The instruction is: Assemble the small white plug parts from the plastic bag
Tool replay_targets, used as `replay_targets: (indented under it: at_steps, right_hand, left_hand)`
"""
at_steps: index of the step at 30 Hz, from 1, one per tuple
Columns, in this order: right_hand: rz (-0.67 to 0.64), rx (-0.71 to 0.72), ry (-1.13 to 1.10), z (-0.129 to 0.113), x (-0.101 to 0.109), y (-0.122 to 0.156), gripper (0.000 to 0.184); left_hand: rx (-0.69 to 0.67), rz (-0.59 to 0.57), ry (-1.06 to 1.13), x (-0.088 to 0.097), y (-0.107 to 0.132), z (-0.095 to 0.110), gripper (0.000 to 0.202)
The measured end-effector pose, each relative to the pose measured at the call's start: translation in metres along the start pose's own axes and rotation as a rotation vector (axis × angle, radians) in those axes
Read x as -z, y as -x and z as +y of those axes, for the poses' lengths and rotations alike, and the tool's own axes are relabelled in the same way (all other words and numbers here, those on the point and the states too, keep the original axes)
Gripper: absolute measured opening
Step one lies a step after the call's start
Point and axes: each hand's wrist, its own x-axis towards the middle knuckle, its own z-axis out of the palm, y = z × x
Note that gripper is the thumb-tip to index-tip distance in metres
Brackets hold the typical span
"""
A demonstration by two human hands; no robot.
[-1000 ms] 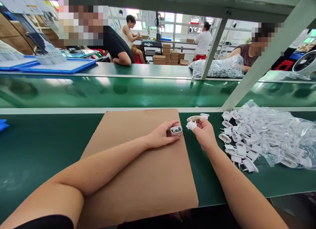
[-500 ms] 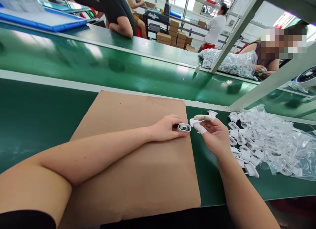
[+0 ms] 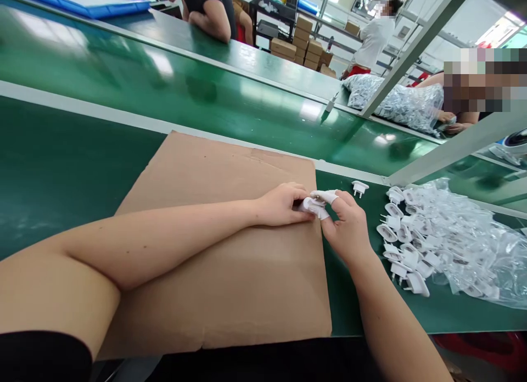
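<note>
Over the right edge of the cardboard sheet [image 3: 239, 261], my left hand [image 3: 280, 202] is closed around a white charger housing [image 3: 303, 207], mostly hidden by the fingers. My right hand [image 3: 346, 220], with white covers on the thumb and a finger, pinches a white plug cap [image 3: 316, 205] against the open end of that housing. Whether the cap is fully seated cannot be made out. A single plug cap [image 3: 360, 187] with two pins lies just beyond my right hand. To the right, several loose plug caps [image 3: 405, 242] spill from a clear plastic bag [image 3: 477, 256].
A green conveyor belt [image 3: 173, 91] runs across beyond the work surface, with a small white charger [image 3: 330, 103] on its far side. A slanted metal post [image 3: 415, 58] rises at right. Co-workers sit beyond, one near a filled clear bag [image 3: 415, 105].
My right hand has moved left, bringing the plug cap from beside the charger housing to its open end. The housing's inside, visible before, is now covered. The camera view has tilted slightly down.
</note>
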Motion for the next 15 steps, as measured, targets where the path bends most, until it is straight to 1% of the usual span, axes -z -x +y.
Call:
replay_targets:
  at_steps: [6,11,15]
  right_hand:
    - [0.002,-0.017,0.184,-0.0011,0.0021,-0.0052,0.015]
    - [-0.036,-0.104,0.144,-0.0035,0.0039,-0.0079,0.015]
    - [-0.004,-0.142,0.164,-0.0043,-0.0004,-0.0038,0.02]
  left_hand:
    - [0.05,0.03,0.039,-0.0032,0.0006,-0.0026,0.024]
    - [0.056,0.01,0.041,-0.0018,0.0,0.0005,0.024]
    - [0.022,0.027,0.018,-0.0013,-0.0003,0.003,0.025]
